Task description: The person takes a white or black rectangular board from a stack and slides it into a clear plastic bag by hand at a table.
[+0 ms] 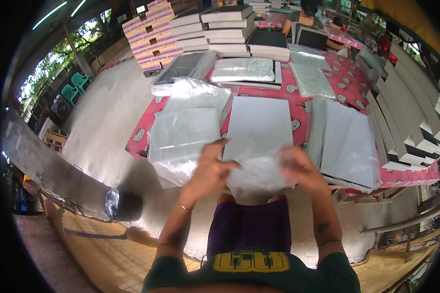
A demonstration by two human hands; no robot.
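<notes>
A white rectangular sheet or board (260,117) lies on the pink table in front of me. Over its near end is a crumpled clear plastic bag (258,177) that hangs past the table edge. My left hand (211,168) is at the left of this bag, thumb and forefinger spread apart, nothing visibly gripped. At the bag's right side, my right hand (300,167) is smeared by motion; whether its bent fingers pinch the plastic is unclear. Left of the sheet lies a pile of clear plastic bags (186,129). To the right are white boards in plastic (349,141).
A pink patterned cloth (144,119) covers the table. Black-and-white block stacks (227,31) stand at the back, with another slanted stack (401,112) on the right. A wrapped pack (243,70) lies beyond the sheet. Another person (305,19) is at the far side.
</notes>
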